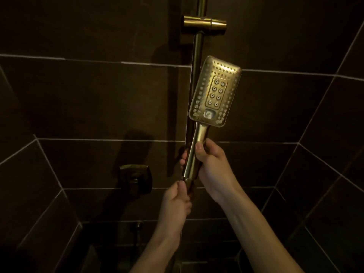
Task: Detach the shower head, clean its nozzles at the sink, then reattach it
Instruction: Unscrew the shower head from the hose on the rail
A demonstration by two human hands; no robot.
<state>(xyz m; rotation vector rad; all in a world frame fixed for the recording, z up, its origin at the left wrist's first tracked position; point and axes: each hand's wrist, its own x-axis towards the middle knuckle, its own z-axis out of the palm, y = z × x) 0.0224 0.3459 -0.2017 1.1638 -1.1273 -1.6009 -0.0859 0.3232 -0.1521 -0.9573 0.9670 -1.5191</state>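
Your right hand (211,166) clenched round the brass shower head (214,91) handle, left hand (178,196) pinching its hose nut (188,184) (rectangular, perforated face).

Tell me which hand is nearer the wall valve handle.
Left. The left hand pinches the hose nut just right of the valve handle; the right hand grips the shower head handle farther right.

The shower head (214,91) is a brass-coloured handheld unit with a rounded rectangular face, standing nearly upright just right of the frame's centre, tilted a little to the right. Its face looks toward the camera, showing small nozzle holes round the edge, a raised central panel with two columns of ringed nozzles, and a pale button beneath. Its tubular handle runs down and left toward the lower centre.
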